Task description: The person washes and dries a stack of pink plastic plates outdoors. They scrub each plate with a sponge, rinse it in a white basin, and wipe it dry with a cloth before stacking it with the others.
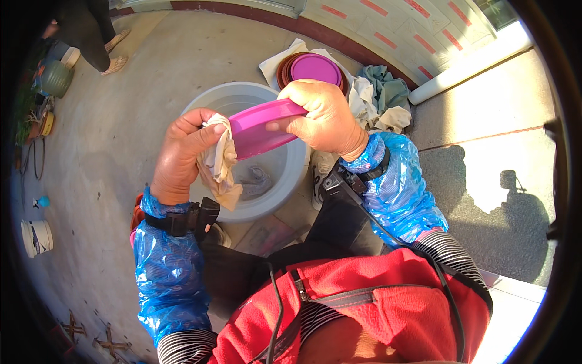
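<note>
Above a pale grey plastic basin (291, 177), a shallow magenta plastic dish (261, 134) is held tilted between my hands. My right hand (320, 120) grips its right rim, thumb underneath and fingers curled over the edge. At the left rim my left hand (182, 148) pinches a cream cloth (218, 168), which touches the dish and hangs down over the basin. A little water appears to lie in the basin, with something clear and crumpled (257, 179) at its bottom; I cannot tell what it is. Blue plastic sleeve covers wrap both my forearms.
Beyond the basin, a stack of brown dishes (284, 73) topped by a magenta dish (316, 69) rests on white cloth. Crumpled cloths (386, 93) lie beside it. A person's legs (93, 34) show at upper left. A white bucket (37, 239) stands at left.
</note>
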`<control>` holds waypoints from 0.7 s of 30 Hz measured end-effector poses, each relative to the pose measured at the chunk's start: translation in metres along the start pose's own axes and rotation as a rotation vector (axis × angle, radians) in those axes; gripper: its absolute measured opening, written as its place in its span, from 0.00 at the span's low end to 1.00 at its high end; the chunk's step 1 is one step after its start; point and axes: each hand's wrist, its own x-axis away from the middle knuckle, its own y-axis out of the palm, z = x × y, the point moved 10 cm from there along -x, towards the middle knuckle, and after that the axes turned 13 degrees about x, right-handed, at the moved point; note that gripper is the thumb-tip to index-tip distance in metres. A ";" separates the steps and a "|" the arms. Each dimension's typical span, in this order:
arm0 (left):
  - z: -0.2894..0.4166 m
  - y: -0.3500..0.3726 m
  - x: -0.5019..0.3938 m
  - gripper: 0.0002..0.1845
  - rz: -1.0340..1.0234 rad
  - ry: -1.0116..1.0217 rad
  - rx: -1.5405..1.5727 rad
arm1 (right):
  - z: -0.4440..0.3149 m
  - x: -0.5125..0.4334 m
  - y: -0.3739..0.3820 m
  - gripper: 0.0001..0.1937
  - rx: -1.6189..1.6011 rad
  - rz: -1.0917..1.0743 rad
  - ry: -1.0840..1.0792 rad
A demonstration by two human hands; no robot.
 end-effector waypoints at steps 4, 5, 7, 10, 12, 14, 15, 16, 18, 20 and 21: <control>0.007 -0.010 0.007 0.07 -0.030 0.113 0.229 | 0.019 0.007 -0.022 0.11 -0.292 0.086 0.187; 0.010 -0.016 0.010 0.07 -0.015 0.154 0.307 | 0.025 0.007 -0.025 0.09 -0.376 0.131 0.232; 0.012 -0.022 0.009 0.12 -0.046 0.200 0.418 | 0.039 0.010 -0.023 0.09 -0.778 0.222 0.329; 0.013 -0.029 0.006 0.16 -0.100 0.227 0.551 | 0.053 0.013 -0.015 0.10 -0.841 0.318 0.412; 0.008 -0.038 0.002 0.18 -0.063 0.221 0.635 | 0.067 0.019 -0.007 0.11 -1.008 0.392 0.522; 0.005 -0.034 -0.002 0.20 -0.129 0.211 0.705 | 0.068 0.017 -0.006 0.12 -1.113 0.427 0.473; 0.006 -0.029 -0.002 0.20 -0.178 0.208 0.735 | 0.066 0.011 -0.008 0.12 -1.186 0.447 0.393; 0.009 -0.029 -0.004 0.21 -0.169 0.258 0.749 | 0.074 0.016 -0.002 0.13 -1.145 0.470 0.533; 0.009 -0.023 -0.006 0.23 -0.158 0.273 0.805 | 0.073 0.013 0.000 0.16 -1.253 0.545 0.524; 0.006 -0.016 -0.009 0.24 -0.118 0.296 0.836 | 0.071 0.008 0.004 0.21 -1.352 0.572 0.514; 0.003 -0.014 -0.009 0.24 -0.094 0.309 0.829 | 0.071 0.009 0.009 0.25 -1.373 0.587 0.539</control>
